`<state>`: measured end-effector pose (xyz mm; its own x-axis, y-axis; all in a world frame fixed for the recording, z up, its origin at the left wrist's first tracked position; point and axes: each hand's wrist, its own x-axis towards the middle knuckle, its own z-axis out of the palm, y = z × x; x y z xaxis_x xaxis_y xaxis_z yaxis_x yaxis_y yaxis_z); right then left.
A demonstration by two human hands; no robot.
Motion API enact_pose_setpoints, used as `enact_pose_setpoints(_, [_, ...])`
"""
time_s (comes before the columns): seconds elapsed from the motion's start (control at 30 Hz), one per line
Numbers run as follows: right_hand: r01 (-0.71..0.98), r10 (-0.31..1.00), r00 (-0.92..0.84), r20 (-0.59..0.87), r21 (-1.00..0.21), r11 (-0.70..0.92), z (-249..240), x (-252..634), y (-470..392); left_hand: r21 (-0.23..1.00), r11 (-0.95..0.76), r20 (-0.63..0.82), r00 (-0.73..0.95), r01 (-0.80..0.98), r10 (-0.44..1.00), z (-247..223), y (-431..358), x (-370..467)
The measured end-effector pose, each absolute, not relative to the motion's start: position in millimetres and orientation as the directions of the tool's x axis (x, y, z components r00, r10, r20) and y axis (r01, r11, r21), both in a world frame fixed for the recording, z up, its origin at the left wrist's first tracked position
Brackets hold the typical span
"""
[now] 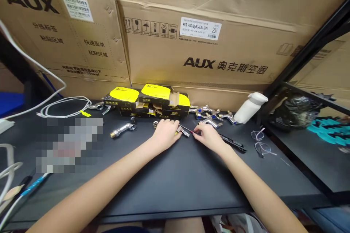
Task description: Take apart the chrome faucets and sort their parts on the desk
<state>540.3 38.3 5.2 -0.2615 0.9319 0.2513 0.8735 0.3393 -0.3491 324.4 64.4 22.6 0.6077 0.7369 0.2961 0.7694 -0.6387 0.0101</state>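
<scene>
Tabletop (179,182): two hands (165,133) (209,136), one bottle (251,108)

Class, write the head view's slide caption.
Left hand on a metal fitting, right hand holding a slim tool, near yellow-topped boxes.

A black table (186,178) carries a scatter of goods: black-and-yellow boxes (154,94) stacked along its rear, chrome fittings (201,110) clustered to their right, and a white bottle (249,110) beside those. A pair of eyeglasses (263,148) lies near a slim black tool (234,143). At left, a brass-ended chrome fitting (123,129) rests between the boxes and a pixelated item (73,143), with a looped white cable (68,98) behind.
</scene>
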Motion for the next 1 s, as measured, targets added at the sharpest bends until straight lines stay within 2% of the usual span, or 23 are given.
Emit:
enact_pose_setpoints(0.1, [0.846, 0.941, -0.241, 0.236, -0.424, 0.323, 9.6, 549.4, 39.9, -0.031, -0.587, 0.289, 0.570, 0.809, 0.769, 25.9, 71.8, 328.1])
enact_pose_setpoints(0.17, [0.856, 0.931, -0.155, 0.329, -0.427, 0.293, 15.0, 560.7, 43.0, -0.036, -0.572, 0.285, 0.558, 0.819, 0.780, 27.6, 79.1, 332.3])
enact_pose_setpoints(0.23, [0.893, 0.884, -0.058, 0.465, -0.371, 0.254, 19.5, 574.8, 47.3, -0.035, -0.570, 0.282, 0.555, 0.821, 0.782, 28.9, 84.9, 337.2])
enact_pose_setpoints(0.3, [0.938, 0.859, -0.026, 0.512, -0.286, 0.199, 20.7, 588.6, 51.7, -0.033, -0.575, 0.280, 0.560, 0.817, 0.780, 30.4, 87.2, 341.1])
enact_pose_setpoints(0.47, [0.986, 0.939, 0.089, 0.332, -0.161, -0.037, 13.7, 605.4, 57.1, -0.021, -0.605, 0.341, 0.574, 0.796, 0.744, 38.4, 76.4, 332.3])
enact_pose_setpoints(0.57, [0.986, 0.946, 0.108, 0.305, -0.158, -0.062, 18.2, 607.9, 54.7, 0.037, -0.680, 0.411, 0.609, 0.732, 0.678, 44.9, 64.8, 311.9])
enact_pose_setpoints(0.63, [0.985, 0.934, 0.085, 0.347, -0.170, -0.027, 28.7, 609.4, 50.1, 0.121, -0.746, 0.453, 0.633, 0.654, 0.628, 47.9, 57.3, 296.2])
enact_pose_setpoints(0.7, [0.983, 0.879, 0.040, 0.475, -0.178, 0.051, 42.5, 607.4, 43.5, 0.233, -0.779, 0.523, 0.600, 0.582, 0.605, 49.0, 50.7, 282.5])
enact_pose_setpoints(0.8, [0.956, 0.667, -0.090, 0.740, -0.122, 0.265, 58.6, 588.4, 31.3, 0.498, -0.747, 0.581, 0.470, 0.440, 0.665, 48.0, 42.5, 271.1])
enact_pose_setpoints(0.83, [0.929, 0.589, -0.150, 0.794, -0.091, 0.358, 60.6, 576.9, 26.9, 0.621, -0.692, 0.542, 0.436, 0.368, 0.718, 47.3, 40.1, 270.1])
enact_pose_setpoints(0.9, [0.830, 0.472, -0.258, 0.843, -0.056, 0.554, 58.2, 549.1, 17.6, 0.858, -0.484, 0.362, 0.467, 0.171, 0.807, 45.6, 35.7, 271.1])
enact_pose_setpoints(0.93, [0.776, 0.439, -0.308, 0.844, -0.044, 0.630, 54.3, 534.4, 12.6, 0.937, -0.340, 0.246, 0.538, 0.080, 0.806, 44.7, 33.6, 272.7])
enact_pose_setpoints(1.0, [0.671, 0.399, -0.443, 0.803, 0.001, 0.741, 43.8, 508.2, 2.7, 0.997, -0.082, 0.061, 0.677, -0.001, 0.734, 42.7, 29.8, 276.2])
